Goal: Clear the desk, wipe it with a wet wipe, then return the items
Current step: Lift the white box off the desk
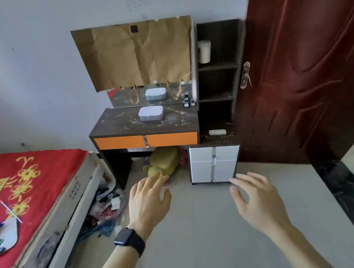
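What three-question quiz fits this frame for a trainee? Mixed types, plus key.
1. True or false: the left hand is holding a wet wipe.
2. Which item sits near the middle of the desk top? A) a white lidded box B) a laptop C) a stack of books
3. Fill in: the small bottles stand at the back ____ corner of the desk top.

Key: 1 false, the hand is open and holds nothing; 2 A; 3 right.
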Available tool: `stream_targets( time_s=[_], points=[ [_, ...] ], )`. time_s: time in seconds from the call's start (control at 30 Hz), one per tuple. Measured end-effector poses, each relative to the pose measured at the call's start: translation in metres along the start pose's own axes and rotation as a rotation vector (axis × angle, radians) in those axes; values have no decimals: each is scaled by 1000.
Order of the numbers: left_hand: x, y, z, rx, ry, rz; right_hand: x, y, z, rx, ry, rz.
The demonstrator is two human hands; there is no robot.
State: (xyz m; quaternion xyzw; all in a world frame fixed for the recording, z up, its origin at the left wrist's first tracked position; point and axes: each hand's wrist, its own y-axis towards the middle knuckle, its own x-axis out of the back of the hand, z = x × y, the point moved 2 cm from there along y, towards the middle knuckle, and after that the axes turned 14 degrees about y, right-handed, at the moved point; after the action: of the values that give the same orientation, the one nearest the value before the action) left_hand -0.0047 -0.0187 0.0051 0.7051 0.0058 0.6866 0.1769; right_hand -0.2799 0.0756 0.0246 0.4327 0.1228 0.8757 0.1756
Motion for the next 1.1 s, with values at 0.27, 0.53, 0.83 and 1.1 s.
stream_targets(
  time_s=[0.27,0.53,0.83,1.1],
  points=[
    [-53,96,36,84,-15,51,-77,108,-14,-20,-68,204],
    [-82,218,80,84,35,121,-136,225,-21,-53,-74,310],
    [-146,344,106,188,-17,161,-216,356,-56,-78,-31,409],
    [-190,460,128,302,8,260,-292,489,-85,-37,29,492]
  ],
)
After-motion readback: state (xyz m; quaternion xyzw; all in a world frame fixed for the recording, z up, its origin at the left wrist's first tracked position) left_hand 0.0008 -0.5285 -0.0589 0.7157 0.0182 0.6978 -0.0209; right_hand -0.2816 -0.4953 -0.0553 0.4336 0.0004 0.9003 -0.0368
